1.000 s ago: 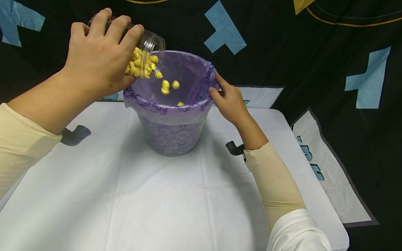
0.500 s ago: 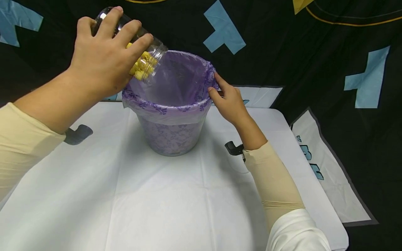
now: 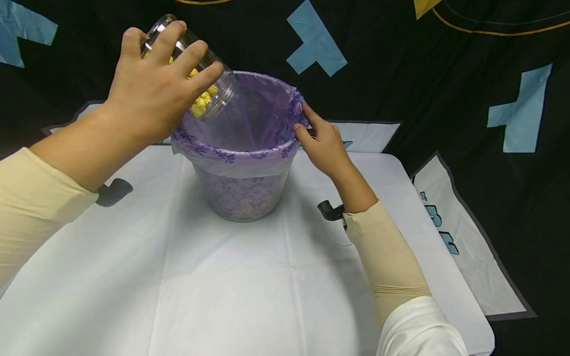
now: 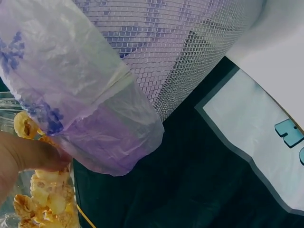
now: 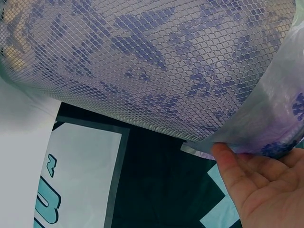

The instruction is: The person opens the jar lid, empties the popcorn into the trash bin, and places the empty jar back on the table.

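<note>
My left hand [image 3: 149, 94] grips a clear jar [image 3: 218, 99] from above, tilted with its mouth down over the left rim of a mesh wastebasket [image 3: 245, 198]. Yellow popcorn [image 3: 202, 101] lies inside the jar near its mouth; in the left wrist view, popcorn [image 4: 47, 199] shows through the jar wall beside my thumb. A purple-flowered plastic bag [image 3: 267, 109] lines the basket and folds over its rim. My right hand [image 3: 325, 146] holds the basket's right rim through the bag, thumb [image 5: 225, 156] against the bag's outer fold. The basket bottom inside is hidden.
The basket stands upright near the back of a white-covered table [image 3: 231, 296]. Behind it hangs a black cloth with blue tape pieces [image 3: 316, 39]. A black wrist camera mount [image 3: 331, 211] sticks out by the right sleeve; a dark grey piece [image 3: 115, 192] shows by the left.
Popcorn pieces were falling from the jar a second ago; none is in the air now. The jar has moved slightly right and its base has swung round. The right hand stays on the rim.
</note>
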### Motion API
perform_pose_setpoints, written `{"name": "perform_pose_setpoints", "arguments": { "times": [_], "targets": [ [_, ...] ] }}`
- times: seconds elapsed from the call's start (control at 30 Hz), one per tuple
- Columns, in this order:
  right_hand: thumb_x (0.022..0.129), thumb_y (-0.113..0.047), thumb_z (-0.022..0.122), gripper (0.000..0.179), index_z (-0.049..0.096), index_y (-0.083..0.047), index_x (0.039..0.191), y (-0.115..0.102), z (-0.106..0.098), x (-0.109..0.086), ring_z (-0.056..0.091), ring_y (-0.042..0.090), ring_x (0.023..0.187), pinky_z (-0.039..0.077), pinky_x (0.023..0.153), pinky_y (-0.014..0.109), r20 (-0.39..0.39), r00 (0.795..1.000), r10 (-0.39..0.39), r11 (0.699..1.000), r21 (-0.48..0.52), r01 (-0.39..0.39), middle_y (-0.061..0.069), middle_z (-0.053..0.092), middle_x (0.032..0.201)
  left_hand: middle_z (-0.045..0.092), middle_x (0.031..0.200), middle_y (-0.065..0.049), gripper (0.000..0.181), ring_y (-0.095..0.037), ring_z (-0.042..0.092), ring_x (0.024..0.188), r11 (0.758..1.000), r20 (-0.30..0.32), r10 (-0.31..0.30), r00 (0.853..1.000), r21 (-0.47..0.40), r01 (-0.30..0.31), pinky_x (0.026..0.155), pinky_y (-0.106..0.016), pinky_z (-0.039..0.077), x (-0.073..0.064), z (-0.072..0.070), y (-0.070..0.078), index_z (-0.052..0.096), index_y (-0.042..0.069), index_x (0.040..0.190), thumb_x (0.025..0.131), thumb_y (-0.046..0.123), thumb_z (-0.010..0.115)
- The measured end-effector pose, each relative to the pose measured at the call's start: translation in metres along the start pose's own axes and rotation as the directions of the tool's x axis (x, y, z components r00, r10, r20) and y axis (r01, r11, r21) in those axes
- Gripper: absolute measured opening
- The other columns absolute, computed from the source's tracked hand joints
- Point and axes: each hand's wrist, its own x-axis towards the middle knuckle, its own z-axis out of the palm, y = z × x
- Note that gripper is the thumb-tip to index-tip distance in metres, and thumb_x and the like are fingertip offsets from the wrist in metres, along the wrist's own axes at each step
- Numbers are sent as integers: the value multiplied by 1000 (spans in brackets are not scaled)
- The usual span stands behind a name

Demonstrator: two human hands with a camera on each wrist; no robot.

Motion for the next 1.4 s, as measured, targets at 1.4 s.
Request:
{"name": "perform_pose_setpoints", "arguments": {
  "times": [1.4],
  "targets": [
    [88, -50, 42, 62, 24, -25, 142, -4, 2, 1, 52, 8, 94, 48, 76, 25, 7, 1000, -1, 1000, 22, 1, -8, 38, 140, -1, 149, -15, 115, -33, -7, 135, 992, 10, -119, 993, -41, 119, 97, -62, 10, -24, -18, -19, 9, 20, 145, 55, 6, 80]
  ]
}}
